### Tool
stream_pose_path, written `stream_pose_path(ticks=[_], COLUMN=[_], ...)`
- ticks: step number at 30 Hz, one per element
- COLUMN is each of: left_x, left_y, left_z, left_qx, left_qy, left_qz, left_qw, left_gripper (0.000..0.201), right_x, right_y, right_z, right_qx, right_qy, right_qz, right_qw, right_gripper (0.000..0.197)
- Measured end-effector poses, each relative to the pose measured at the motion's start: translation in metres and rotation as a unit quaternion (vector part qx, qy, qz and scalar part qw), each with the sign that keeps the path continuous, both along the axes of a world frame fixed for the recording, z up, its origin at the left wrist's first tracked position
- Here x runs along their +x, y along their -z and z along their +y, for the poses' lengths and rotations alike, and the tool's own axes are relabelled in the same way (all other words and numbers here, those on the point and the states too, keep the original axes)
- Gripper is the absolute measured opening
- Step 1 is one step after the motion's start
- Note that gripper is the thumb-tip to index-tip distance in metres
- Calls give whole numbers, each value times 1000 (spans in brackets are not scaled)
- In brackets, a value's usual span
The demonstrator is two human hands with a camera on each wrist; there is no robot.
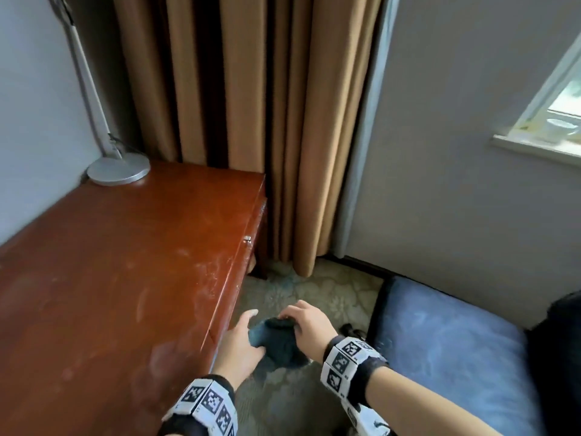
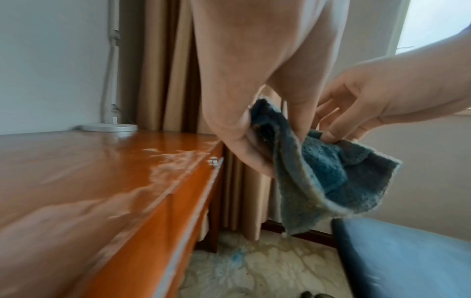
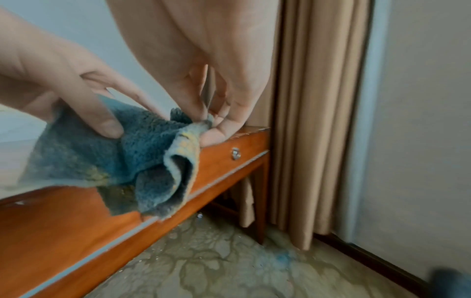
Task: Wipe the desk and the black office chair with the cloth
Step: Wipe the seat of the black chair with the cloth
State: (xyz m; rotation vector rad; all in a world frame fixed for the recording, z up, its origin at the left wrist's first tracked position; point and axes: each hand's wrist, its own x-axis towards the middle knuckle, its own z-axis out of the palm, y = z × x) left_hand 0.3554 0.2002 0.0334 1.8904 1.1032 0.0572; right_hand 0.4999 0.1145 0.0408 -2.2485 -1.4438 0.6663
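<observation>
While both forearms reach forward from 6 o'clock, the left hand (image 1: 240, 344) grips the blue cloth (image 1: 276, 341) between thumb and fingers (image 2: 239, 129), palm inward. Right hand (image 1: 309, 325), palm down, pinches the cloth's far edge with curled fingertips (image 3: 216, 133). Cloth hangs in the air just off the counter (image 1: 125, 262) edge. Chair (image 1: 446, 347) at 3 o'clock, lamp base (image 1: 118, 173) at 11, curtain (image 1: 251, 105) at 12.

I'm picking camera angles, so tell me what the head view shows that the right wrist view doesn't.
Only the head view shows the lamp base on the desk top, the window and the chair seat. Only the right wrist view shows the drawer knob face-on. Both show the left hand and right hand gripping the cloth beside the desk.
</observation>
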Motion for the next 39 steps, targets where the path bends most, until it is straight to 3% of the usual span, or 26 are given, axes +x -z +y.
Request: stream_pose_path(ticks=[7,13,17,19,22,25,28,36,39], left_x=[102,193,248,273,312,343,367,387,383], left_y=[5,60,107,124,149,181,217,288,307], left_z=[-111,-184,-214,-223,-235,-255,-283,-374,-377], left_qx=[-2,10,42,50,40,23,3,-74,-71], left_qy=[75,182,278,313,362,429,482,537,517], left_qz=[-17,-41,-31,-36,-59,-50,-43,42,91], left_qw=[997,982,959,948,930,902,875,839,848], left_gripper=[68,51,33,35,42,32,23,49,59], right_x=[72,130,170,187,209,222,230,232,224], right_y=[35,104,153,171,195,220,253,322,345], right_z=[-152,-248,-292,-311,-336,-363,-394,-482,-498], right_qx=[32,27,34,44,76,91,107,59,-33], right_qy=[199,305,362,392,441,470,507,565,533], right_qz=[43,60,61,58,51,32,-18,-131,-160], right_qw=[978,950,930,917,893,877,855,812,830], right_gripper=[50,56,47,45,52,62,58,49,48])
